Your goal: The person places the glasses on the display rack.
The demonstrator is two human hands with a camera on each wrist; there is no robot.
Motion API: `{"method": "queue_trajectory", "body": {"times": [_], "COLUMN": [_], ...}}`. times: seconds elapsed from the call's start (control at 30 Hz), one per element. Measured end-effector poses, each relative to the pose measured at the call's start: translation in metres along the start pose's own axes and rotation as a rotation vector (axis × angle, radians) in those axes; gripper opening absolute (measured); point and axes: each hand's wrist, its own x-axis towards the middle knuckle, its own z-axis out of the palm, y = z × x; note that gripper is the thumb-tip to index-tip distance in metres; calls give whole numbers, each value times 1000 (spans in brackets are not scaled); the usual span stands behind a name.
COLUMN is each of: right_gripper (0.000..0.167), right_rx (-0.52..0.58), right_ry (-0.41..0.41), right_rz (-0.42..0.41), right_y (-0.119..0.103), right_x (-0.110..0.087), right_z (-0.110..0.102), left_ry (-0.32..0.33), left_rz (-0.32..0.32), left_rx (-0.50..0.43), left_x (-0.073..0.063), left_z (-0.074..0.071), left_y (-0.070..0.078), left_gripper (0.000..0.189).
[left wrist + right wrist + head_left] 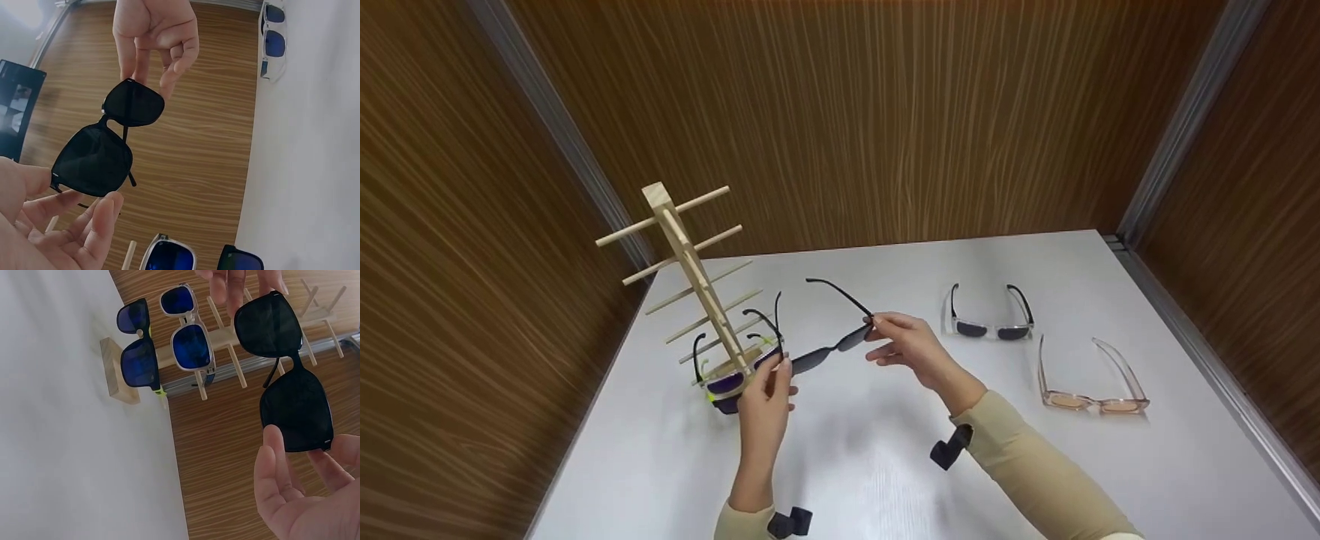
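Black sunglasses (812,361) with unfolded arms are held up between both hands over the table. My left hand (766,397) pinches the frame's left end near the hinge. At the other end my right hand (913,346) pinches the right hinge corner. Just behind the left hand stands a wooden sunglasses rack (695,271) with several crossbars. Low on it sit clear-framed sunglasses with blue lenses (191,347) and, below them, dark sunglasses with yellow-green arms (139,363). Both lenses of the held black sunglasses (93,160) face the left wrist camera.
Clear-framed sunglasses with black arms (992,330) lie unfolded at the table's right rear. Nearer, pink transparent sunglasses (1095,405) lie unfolded. Wood-grain panels (885,120) surround the white table (870,480) at the back and sides. In the left wrist view a dark screen (19,107) shows.
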Motion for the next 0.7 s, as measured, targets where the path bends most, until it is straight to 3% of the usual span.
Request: {"method": "queue_trajectory", "body": {"times": [0.7], "right_gripper": [33], "right_rx": [-92], "right_ry": [-48], "right_rz": [-30], "right_y": [-11], "right_x": [11], "right_z": [46], "left_ry": [135], "left_rz": [-20], "left_rx": [18], "left_x": [-10], "left_z": [-34], "left_y": [3], "left_gripper": [43]}}
